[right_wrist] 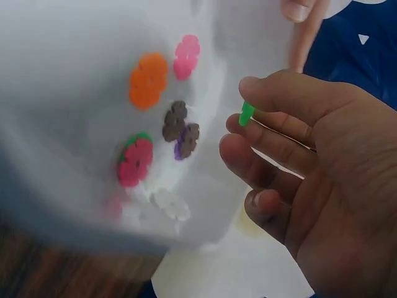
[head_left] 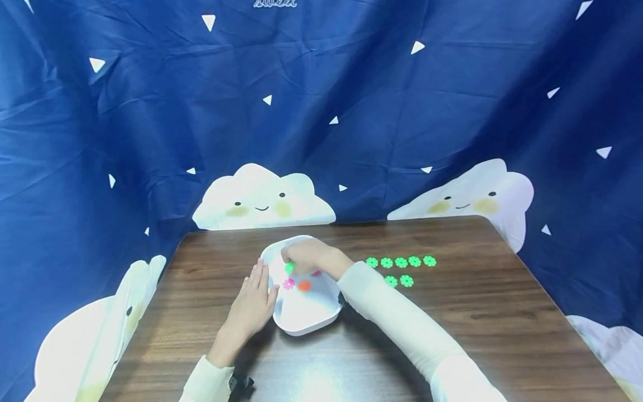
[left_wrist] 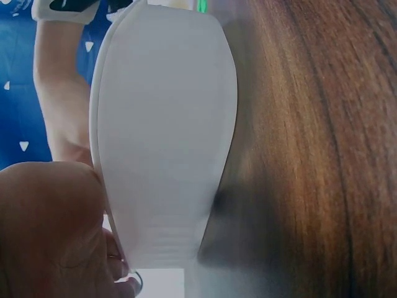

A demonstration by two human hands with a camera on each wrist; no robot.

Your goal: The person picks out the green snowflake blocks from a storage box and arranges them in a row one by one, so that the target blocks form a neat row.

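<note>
A white tray (head_left: 306, 318) with rounded corners holds several flower-shaped plastic pieces. My left hand (head_left: 253, 301) lies along its left rim with fingers straight; the left wrist view shows the tray's outer wall (left_wrist: 164, 124) beside that hand. Over the tray, my right hand (head_left: 312, 255) pinches a green flower-shaped piece (right_wrist: 246, 113) between thumb and index finger. Inside the tray, the right wrist view shows an orange piece (right_wrist: 149, 81), a pink piece (right_wrist: 187, 57), two brown pieces, a white piece (right_wrist: 170, 205) and a red piece (right_wrist: 136, 162) overlapping a green one.
Right of the tray, several green flower pieces (head_left: 401, 262) form a row on the brown wooden table (head_left: 482, 312). A shorter row of green pieces (head_left: 406, 281) lies nearer, partly covered by the right sleeve. Behind the table hangs a blue cloth (head_left: 351, 84) with clouds.
</note>
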